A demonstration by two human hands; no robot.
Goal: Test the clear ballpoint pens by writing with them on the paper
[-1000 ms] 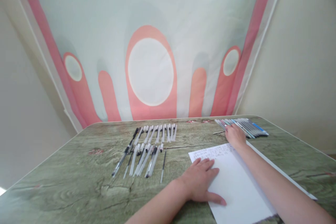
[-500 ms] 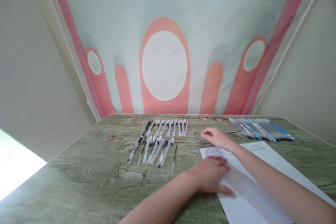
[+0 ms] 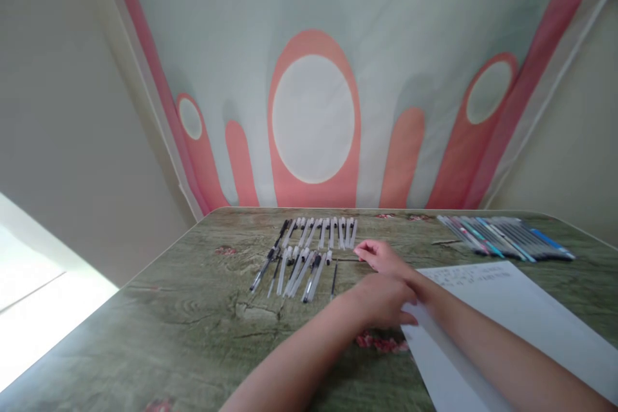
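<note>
My right hand [image 3: 383, 259] reaches just right of the pens, low over the table. Its fingers are drawn together in a pinch; whether something small is between them I cannot make out. My left hand [image 3: 386, 301] is at the left edge of a white sheet of paper [image 3: 521, 315], its thumb held apart, and my right forearm crosses over its fingers. Lines of handwriting run along the far part of the sheet. Left of my hands lie two rows of clear-barrelled pens, a far row [image 3: 323, 233] and a near row [image 3: 294, 273]. A thin pen refill [image 3: 334, 280] lies at the near row's right end.
A tight row of pens and slim grey sticks [image 3: 506, 238], some coloured, lies at the far right. The wood-patterned table [image 3: 183, 328] meets a pink and grey backdrop [image 3: 371, 141]. Bright light falls at the lower left.
The view has shifted slightly. My right hand has moved left toward the pens. My left hand has moved farther in, under my right forearm, and the written corner beside it no longer shows.
</note>
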